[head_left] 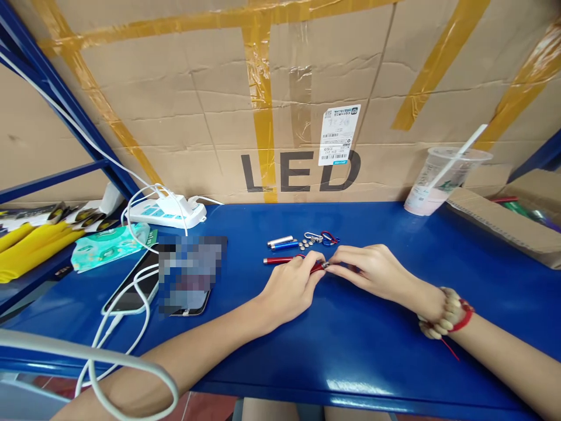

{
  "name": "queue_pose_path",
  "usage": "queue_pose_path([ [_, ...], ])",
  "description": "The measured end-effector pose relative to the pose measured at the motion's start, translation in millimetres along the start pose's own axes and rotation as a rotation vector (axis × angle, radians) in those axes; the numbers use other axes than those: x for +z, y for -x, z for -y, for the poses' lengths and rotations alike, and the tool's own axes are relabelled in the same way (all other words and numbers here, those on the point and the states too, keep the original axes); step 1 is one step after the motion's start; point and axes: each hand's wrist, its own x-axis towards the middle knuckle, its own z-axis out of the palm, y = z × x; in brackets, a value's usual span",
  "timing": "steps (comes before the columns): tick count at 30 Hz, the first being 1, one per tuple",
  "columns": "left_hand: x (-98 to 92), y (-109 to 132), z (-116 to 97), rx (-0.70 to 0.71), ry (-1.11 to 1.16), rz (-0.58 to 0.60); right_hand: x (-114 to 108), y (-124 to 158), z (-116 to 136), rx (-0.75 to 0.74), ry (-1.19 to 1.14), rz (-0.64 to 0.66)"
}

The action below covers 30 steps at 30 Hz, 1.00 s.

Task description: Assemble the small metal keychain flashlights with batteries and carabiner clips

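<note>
My left hand [293, 285] rests on the blue table [350, 339] with its fingers closed round a small red metal tube [318, 266]. My right hand [367, 270] meets it from the right and pinches the tube's silver end. A second red tube [277, 260] lies just left of my left hand's fingers. Behind the hands lie a silver tube [280, 240], a blue tube [284, 245], several small button cells [307, 243] and carabiner clips [321, 237]. A beaded bracelet with a red cord [447, 313] is on my right wrist.
Two phones [144, 283] lie at the left with white cables [118, 327]. A white power strip [169, 211] sits at the back left, a tissue pack [109, 248] beside it. A plastic cup with a straw [438, 178] and an open cardboard box [504, 219] stand at the right.
</note>
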Motion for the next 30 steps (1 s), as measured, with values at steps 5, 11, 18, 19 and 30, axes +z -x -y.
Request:
queue_pose_path([
  [5,-0.6,-0.3,1.4,-0.012,0.001,-0.004,-0.8,0.3,0.6,0.0,0.025,-0.13],
  [11,-1.0,-1.3,2.2,-0.035,0.06,-0.033,-4.4,1.1,1.7,-0.074,0.084,-0.223],
  [18,-0.8,-1.5,3.8,0.013,0.071,-0.035,-10.4,2.7,0.3,-0.133,0.112,-0.219],
  [19,-0.8,-1.4,3.9,0.018,0.064,-0.038,-11.0,2.8,0.2,-0.133,0.109,-0.22],
  [30,0.3,-4.8,5.8,0.079,0.171,0.006,-11.0,4.5,-2.5,-0.117,0.069,-0.25],
])
